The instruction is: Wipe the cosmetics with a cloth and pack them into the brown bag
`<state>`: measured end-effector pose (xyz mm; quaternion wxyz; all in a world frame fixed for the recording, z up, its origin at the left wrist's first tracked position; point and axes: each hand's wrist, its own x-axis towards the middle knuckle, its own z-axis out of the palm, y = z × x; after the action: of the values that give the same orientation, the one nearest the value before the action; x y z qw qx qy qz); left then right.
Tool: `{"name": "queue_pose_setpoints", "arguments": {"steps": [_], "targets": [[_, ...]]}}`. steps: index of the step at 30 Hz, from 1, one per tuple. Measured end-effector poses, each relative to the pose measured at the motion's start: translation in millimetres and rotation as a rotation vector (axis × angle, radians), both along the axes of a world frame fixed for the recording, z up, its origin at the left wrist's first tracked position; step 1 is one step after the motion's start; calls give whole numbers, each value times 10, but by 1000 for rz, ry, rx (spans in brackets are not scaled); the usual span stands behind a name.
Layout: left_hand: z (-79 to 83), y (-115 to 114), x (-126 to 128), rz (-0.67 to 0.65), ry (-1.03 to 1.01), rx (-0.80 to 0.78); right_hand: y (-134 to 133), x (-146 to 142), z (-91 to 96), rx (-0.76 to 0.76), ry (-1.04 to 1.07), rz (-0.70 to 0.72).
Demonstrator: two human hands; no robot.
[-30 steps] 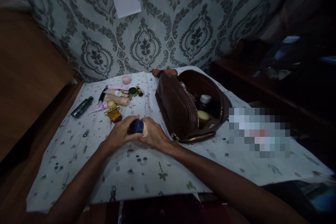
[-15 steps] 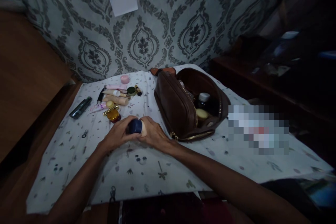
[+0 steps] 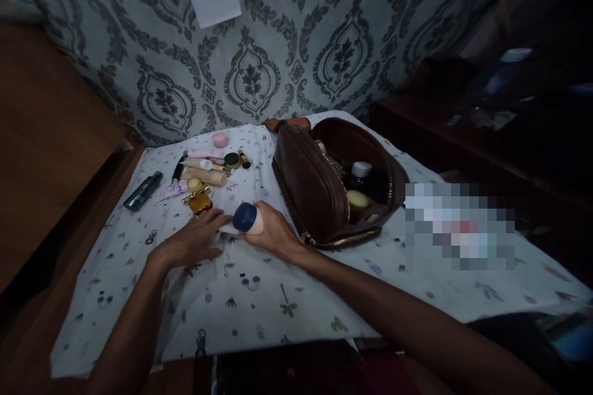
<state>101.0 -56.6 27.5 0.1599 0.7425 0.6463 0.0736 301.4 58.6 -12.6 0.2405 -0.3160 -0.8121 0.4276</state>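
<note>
My right hand (image 3: 274, 233) is closed around a pale bottle with a dark blue cap (image 3: 245, 218), its capped end tipped toward me. Just left of it, my left hand (image 3: 197, 241) is open, fingers stretched over the cloth near an amber jar with a gold lid (image 3: 201, 203). Beyond that jar lie a gold tube (image 3: 196, 195), a small round yellow item (image 3: 195, 184), a purple-and-white tube (image 3: 173, 191) and a beige tube (image 3: 206, 177). To the right stands an unzipped brown leather bag (image 3: 306, 185), holding a dark bottle with a white cap (image 3: 361, 170) and a yellow-lidded item (image 3: 357, 199).
A dark green bottle (image 3: 143, 191) lies at the left of the patterned white cloth (image 3: 259, 315). A pink jar (image 3: 220, 139) and a dark green round container (image 3: 232, 160) sit near the wall. A blurred-out item (image 3: 458, 228) is at the right.
My left hand has come off the blue-capped bottle, moved left and spread its fingers. The bottle stays in my right hand, slightly further right.
</note>
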Motion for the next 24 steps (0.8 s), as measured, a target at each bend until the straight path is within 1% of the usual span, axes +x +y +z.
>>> {"name": "queue_pose_setpoints", "arguments": {"steps": [2,5,7,9,11,14,18,21,22,24], "targets": [[-12,-36,-48,17,-33,40,7,4,6,-13,7,-17],[58,-29,-36,87,-77,138,20,-2,9,-36,9,-28],[133,10,35,154,-98,221,26,-15,16,-66,-13,-41],[178,59,149,187,-151,325,24,-29,28,-101,-43,-53],[159,107,276,145,-231,417,14,-40,41,-128,-66,-46],[28,163,420,34,-356,499,-13,-39,56,-134,-60,-17],[-139,194,483,-24,-429,505,-49,-9,53,-82,-37,53],[-183,199,520,-71,-394,461,-72,12,29,-5,-30,126],[-186,200,540,-62,-375,447,-80,15,19,22,-33,142],[-178,202,585,9,-335,418,-98,17,-1,78,-71,149]]}}
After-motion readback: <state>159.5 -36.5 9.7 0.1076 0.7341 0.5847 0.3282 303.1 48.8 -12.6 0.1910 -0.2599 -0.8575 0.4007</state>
